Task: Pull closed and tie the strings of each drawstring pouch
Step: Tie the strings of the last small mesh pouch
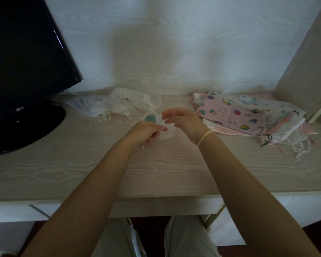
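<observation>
Left hand (145, 131) pinches sheer pouch (162, 129) (teal patch); right hand (182, 120) hovers.

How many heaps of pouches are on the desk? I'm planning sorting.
2: a white pile back left near the monitor, a printed pile right. Pouches beneath may be hidden.

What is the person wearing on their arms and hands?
Both forearms are bare, with no sleeves in view. The right hand has a thin pale yellowish band round its wrist. The left hand wears nothing, and no rings or gloves show on either.
</observation>
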`<state>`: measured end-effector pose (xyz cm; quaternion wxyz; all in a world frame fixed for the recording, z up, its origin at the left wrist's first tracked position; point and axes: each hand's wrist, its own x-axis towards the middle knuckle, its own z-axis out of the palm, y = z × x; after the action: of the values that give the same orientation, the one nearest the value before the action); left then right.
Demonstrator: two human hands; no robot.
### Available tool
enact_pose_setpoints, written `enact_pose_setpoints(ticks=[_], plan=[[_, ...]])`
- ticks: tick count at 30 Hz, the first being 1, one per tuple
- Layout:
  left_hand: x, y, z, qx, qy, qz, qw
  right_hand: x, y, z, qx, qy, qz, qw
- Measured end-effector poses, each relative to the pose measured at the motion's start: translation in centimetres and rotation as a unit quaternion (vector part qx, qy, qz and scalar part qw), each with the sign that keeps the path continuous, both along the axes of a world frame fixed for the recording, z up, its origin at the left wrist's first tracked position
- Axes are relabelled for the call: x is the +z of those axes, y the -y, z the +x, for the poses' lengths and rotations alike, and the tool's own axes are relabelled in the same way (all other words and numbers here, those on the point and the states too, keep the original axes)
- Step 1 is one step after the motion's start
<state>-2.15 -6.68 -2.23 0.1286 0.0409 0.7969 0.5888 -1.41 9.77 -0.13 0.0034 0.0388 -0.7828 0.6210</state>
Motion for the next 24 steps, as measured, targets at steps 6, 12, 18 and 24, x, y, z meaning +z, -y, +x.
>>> enact_pose_setpoints(ticks=[6,12,18,24], plan=[[0.1,-0.2,-0.1,0.003,0.077,0.116,0.990,-1.0,-0.4,0.3,0.022,-0.014,0.052,0.998],[0.0,0.1,-0.3,0.014,0.085,0.117,0.989,-1.4,0.6,-0.1,0.002,-0.057,0.148,0.987],[-0.5,0.2,-0.5,-0.002,0.054,0.088,0.995,-1.4,0.0,-0.3,0.005,-0.052,0.251,0.966],[-1.1,0.6,-0.6,0.015,-0.046,-0.036,0.998,-1.5,-0.7,-0.3,0.024,-0.018,0.290,0.956]])
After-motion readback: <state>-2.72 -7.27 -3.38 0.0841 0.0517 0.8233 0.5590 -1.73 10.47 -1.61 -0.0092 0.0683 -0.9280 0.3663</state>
